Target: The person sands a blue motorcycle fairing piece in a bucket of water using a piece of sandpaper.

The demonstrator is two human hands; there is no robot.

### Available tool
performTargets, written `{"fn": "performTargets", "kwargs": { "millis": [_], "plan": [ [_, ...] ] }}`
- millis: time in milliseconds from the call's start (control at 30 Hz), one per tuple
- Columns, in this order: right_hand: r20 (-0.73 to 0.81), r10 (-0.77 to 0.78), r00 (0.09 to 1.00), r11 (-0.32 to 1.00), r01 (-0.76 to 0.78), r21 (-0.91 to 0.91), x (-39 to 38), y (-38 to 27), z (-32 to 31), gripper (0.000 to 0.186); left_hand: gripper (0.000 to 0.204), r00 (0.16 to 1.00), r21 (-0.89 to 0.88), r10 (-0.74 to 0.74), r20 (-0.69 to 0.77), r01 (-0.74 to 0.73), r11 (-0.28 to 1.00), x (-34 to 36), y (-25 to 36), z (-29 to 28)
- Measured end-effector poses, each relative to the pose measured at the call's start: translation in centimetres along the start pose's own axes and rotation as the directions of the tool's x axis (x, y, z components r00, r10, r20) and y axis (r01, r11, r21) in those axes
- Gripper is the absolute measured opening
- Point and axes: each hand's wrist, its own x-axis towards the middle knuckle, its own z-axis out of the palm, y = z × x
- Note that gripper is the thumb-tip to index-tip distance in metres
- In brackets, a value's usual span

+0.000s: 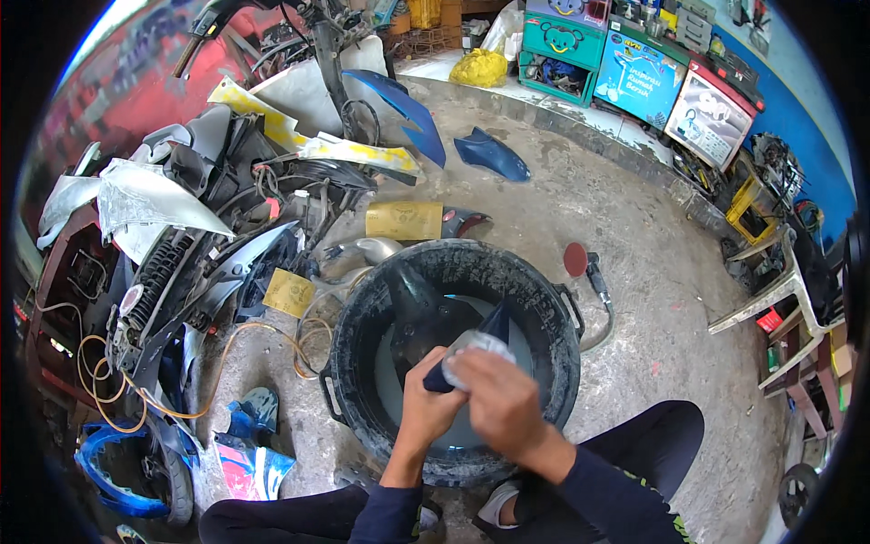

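Concrete floor (634, 227), workshop. Stripped scooter (181, 245) w/ loose body panels far left. Black tub (453, 263) centre, near person's knees, water inside. Dark blue panel (485, 326) held over tub. Left hand (426, 399) clenched round panel's lower end. Right hand (498, 394) presses small grey pad (480, 343) flat on panel. Sander w/ red disc (580, 263) just right of tub.
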Motion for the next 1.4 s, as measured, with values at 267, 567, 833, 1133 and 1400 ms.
{"fn": "performTargets", "kwargs": {
  "millis": [267, 567, 833, 1133, 1400],
  "plan": [
    [0.007, -0.010, 1.000, 1.000, 0.010, 0.022, 0.1, 0.6, 0.3, 0.027, 0.040, 1.000, -0.025, 0.010, -0.028, -0.011, 1.000, -0.1, -0.2, -0.1],
    [-0.004, 0.114, 0.993, 0.993, -0.114, 0.005, -0.4, 4.5, 0.2, 0.029, 0.044, 0.998, -0.009, -0.049, -0.027, 0.049, 0.999, 0.0, 0.6, 0.4],
    [0.005, 0.280, 0.960, 0.960, -0.280, -0.017, 0.2, 6.7, 0.0, 0.033, 0.046, 0.975, -0.084, -0.224, -0.001, 0.223, 0.971, 0.2, 1.5, -0.9],
    [-0.017, 0.243, 0.970, 0.964, -0.243, -0.105, 0.5, 6.8, -0.1, 0.027, 0.048, 0.990, 0.003, -0.143, 0.007, 0.143, 0.990, 0.3, 2.4, -1.3],
    [0.009, 0.175, 0.984, 0.966, -0.170, -0.194, 1.0, 5.5, -0.4, 0.030, 0.050, 0.998, 0.070, -0.058, -0.017, 0.059, 0.996, 0.1, 2.4, -1.2]
  ]
}}
